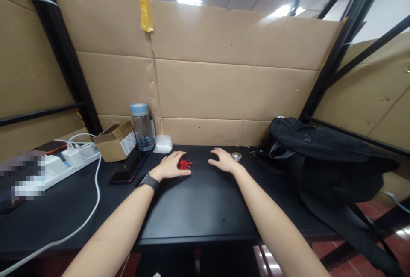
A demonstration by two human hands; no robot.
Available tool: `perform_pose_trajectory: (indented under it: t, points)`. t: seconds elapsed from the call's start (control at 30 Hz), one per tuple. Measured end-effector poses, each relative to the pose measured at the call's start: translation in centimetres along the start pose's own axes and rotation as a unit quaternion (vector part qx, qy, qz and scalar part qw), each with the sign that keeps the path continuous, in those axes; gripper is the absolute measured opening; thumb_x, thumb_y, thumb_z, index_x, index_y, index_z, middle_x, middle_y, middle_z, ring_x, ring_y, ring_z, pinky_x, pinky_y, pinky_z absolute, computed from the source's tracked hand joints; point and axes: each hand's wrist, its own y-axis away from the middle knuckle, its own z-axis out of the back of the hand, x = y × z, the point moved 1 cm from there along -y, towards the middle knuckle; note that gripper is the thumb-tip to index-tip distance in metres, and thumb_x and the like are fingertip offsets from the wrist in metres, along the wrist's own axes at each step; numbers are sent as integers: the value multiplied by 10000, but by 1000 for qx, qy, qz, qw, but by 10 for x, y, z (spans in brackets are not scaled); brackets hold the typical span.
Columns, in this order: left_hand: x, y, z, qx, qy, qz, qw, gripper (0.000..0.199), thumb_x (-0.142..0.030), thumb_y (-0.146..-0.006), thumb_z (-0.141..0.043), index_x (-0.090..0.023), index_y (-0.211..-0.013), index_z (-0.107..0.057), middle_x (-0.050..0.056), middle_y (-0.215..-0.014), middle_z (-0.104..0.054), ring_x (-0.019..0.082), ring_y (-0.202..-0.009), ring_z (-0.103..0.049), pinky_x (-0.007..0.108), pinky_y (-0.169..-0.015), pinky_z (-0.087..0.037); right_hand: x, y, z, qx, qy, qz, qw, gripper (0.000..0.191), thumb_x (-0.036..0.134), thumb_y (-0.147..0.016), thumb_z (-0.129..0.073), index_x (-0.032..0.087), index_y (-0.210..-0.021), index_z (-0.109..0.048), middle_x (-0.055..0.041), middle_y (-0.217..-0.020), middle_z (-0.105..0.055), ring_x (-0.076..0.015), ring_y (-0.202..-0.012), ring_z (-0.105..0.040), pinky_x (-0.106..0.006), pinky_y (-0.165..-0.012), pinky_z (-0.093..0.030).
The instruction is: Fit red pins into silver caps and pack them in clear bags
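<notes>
One red stringy bundle (185,165) lies between the parted thumb and fingers of the left hand (169,166), contact unclear; the right hand (225,161), farther right, has unclenched fingers.

The wall (205,91) is matt cardboard, the tabletop (198,208) smooth.

Black desk (198,213) bears power strip (71,171) and white cable (98,195) at left; box (112,148), phone (125,169), bottle (143,131), white packet (163,144) at rear left; red tangle (184,165) mid-rear; round item (236,156) to its right; bag (329,157) at right.
</notes>
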Motion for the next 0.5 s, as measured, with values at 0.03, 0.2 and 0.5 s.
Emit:
perform_pose_trajectory:
  t: [0.03, 0.2, 0.5]
  points:
    - [-1, -1, -3, 9, -13, 5, 1000, 974, -763, -697, -658, -199, -1469, -470, 186, -1546, -430, 384, -1409, -426, 477, -1139, -347, 6, 0, -9, 37, 16, -7, 999, 610, 575, -902, -591, 243, -1413, -555, -147, -1555, -437, -352, -1428, -401, -524, -1137, -332]
    - [0, -5, -10, 34, -30, -22, 999, 704, -632, -828, -602, -199, -1383, -577, 155, -1475, -525, 335, -1388, -464, 432, -1151, -358, 18, 0, -24, 69, 52, -25, 996, 620, 593, -976, -413, 267, -1503, -445, -134, -1614, -346, -386, -1476, -288, -605, -1136, -242]
    - [10, -7, -15, 24, -20, -33, 999, 655, -585, -841, -609, -196, -1368, -593, 159, -1471, -528, 338, -1376, -480, 443, -1148, -368, 30, 12, -23, 51, 60, -46, 996, 653, 653, -988, -290, 300, -1527, -395, -86, -1638, -309, -354, -1507, -223, -561, -1159, -201]
